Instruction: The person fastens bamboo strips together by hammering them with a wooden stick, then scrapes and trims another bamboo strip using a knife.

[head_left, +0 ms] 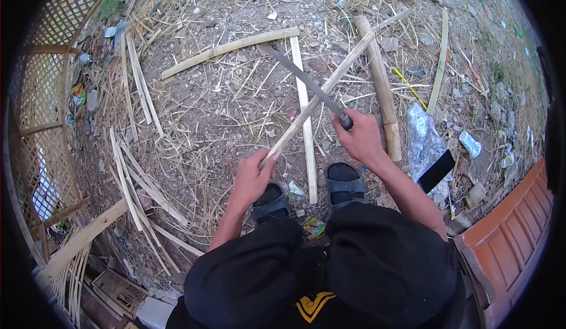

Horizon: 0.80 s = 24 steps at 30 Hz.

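Observation:
My left hand (254,175) grips the near end of a long bamboo strip (336,75) that slants up to the right over the ground. My right hand (358,135) is closed on the handle of a long dark knife (303,81), whose blade points up-left and crosses the strip about midway. Both hands are just ahead of my knees, above my sandalled feet (345,184).
Bare dirt is littered with dry bamboo shavings, split slats (306,128) and a thick bamboo pole (380,84). A woven lattice panel (50,63) stands at left. A clear plastic bag (424,143), a black flat object (436,171) and an orange panel (519,223) lie at right.

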Each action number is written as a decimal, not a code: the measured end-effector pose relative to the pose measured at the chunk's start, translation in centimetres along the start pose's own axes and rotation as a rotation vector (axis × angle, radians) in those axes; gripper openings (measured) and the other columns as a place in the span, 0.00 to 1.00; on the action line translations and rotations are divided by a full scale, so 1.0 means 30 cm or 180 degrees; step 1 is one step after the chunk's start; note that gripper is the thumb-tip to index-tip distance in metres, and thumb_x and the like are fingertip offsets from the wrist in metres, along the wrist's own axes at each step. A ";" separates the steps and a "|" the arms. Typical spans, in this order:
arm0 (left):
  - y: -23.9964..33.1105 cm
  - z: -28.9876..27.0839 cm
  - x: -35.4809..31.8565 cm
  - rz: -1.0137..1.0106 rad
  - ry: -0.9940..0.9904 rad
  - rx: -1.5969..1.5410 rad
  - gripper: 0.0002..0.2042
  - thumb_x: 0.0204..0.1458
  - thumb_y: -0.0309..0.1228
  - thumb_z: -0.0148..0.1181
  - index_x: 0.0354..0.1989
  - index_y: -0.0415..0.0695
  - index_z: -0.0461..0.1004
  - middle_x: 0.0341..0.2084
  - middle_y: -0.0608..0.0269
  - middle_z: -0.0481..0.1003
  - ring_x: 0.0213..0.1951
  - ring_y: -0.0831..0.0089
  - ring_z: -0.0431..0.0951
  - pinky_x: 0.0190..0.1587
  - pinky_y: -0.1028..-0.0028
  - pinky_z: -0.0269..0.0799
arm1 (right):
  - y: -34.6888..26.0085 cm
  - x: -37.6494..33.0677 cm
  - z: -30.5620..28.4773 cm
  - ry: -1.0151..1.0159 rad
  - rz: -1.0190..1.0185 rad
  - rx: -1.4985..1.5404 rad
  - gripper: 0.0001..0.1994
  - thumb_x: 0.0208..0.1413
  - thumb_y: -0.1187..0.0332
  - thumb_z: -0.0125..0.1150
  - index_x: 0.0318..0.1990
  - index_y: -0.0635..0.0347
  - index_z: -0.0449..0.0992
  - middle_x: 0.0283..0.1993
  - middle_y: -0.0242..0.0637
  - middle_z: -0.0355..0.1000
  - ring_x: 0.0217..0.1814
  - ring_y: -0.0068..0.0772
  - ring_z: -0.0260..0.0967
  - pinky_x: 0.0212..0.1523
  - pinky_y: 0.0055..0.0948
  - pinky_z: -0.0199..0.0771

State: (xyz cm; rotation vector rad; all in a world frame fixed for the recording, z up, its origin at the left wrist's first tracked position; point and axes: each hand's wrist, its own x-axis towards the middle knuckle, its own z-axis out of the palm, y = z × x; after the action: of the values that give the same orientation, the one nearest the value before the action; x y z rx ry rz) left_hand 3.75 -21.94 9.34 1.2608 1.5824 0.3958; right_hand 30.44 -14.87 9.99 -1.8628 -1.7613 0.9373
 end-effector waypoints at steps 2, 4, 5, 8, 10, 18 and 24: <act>0.016 0.009 0.000 -0.0145 -0.0080 -0.0295 0.12 0.66 0.35 0.55 0.36 0.38 0.77 0.17 0.68 0.74 0.19 0.85 0.67 0.23 0.77 0.61 | 0.007 0.032 0.005 -0.0092 -0.0098 -0.0490 0.15 0.56 0.58 0.65 0.30 0.63 0.80 0.17 0.49 0.71 0.24 0.57 0.74 0.30 0.48 0.74; 0.023 0.014 0.005 -0.0111 -0.0056 -0.0715 0.12 0.66 0.34 0.55 0.35 0.37 0.76 0.18 0.64 0.77 0.19 0.84 0.69 0.23 0.75 0.62 | 0.006 0.049 0.013 -0.0172 -0.0137 -0.0553 0.15 0.54 0.58 0.65 0.29 0.63 0.81 0.18 0.50 0.72 0.25 0.58 0.75 0.31 0.49 0.75; 0.023 0.011 0.007 -0.0118 -0.0039 -0.0719 0.12 0.66 0.34 0.55 0.35 0.37 0.76 0.18 0.64 0.77 0.19 0.84 0.69 0.23 0.75 0.62 | 0.006 0.056 0.015 -0.0240 -0.0156 -0.0617 0.15 0.53 0.57 0.65 0.29 0.63 0.81 0.19 0.50 0.73 0.26 0.58 0.76 0.33 0.50 0.77; 0.027 0.015 0.018 0.0231 0.0116 -0.0128 0.10 0.65 0.32 0.56 0.38 0.36 0.77 0.17 0.66 0.75 0.19 0.84 0.69 0.22 0.74 0.62 | -0.002 0.088 0.037 -0.0677 0.0299 -0.0611 0.14 0.50 0.59 0.64 0.28 0.63 0.82 0.21 0.53 0.74 0.27 0.58 0.76 0.35 0.51 0.78; 0.042 0.029 0.013 0.0142 0.0337 -0.0432 0.11 0.65 0.32 0.57 0.44 0.36 0.78 0.15 0.66 0.73 0.18 0.81 0.68 0.22 0.72 0.63 | -0.002 0.088 0.053 -0.0662 0.0042 -0.0767 0.14 0.49 0.60 0.63 0.28 0.63 0.82 0.21 0.55 0.74 0.28 0.59 0.77 0.36 0.51 0.79; 0.056 0.037 -0.005 0.0601 0.0862 0.0204 0.13 0.65 0.32 0.56 0.51 0.37 0.77 0.12 0.53 0.67 0.15 0.72 0.68 0.20 0.67 0.60 | 0.059 0.240 0.057 -0.0455 -0.0819 -0.1578 0.09 0.40 0.64 0.63 0.26 0.61 0.82 0.21 0.53 0.75 0.28 0.57 0.77 0.37 0.49 0.79; 0.015 0.004 -0.052 0.0171 0.1118 -0.0189 0.12 0.66 0.31 0.55 0.51 0.37 0.77 0.13 0.71 0.62 0.18 0.85 0.60 0.20 0.73 0.55 | 0.124 0.381 -0.021 -0.0138 -0.0913 -0.1900 0.10 0.39 0.64 0.68 0.24 0.62 0.81 0.24 0.51 0.78 0.31 0.52 0.80 0.37 0.45 0.81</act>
State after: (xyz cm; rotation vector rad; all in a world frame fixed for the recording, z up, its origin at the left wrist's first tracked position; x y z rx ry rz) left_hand 3.96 -23.16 10.41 1.2378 1.8163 0.7250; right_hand 33.24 -3.99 5.66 -1.8341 -2.4456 0.3637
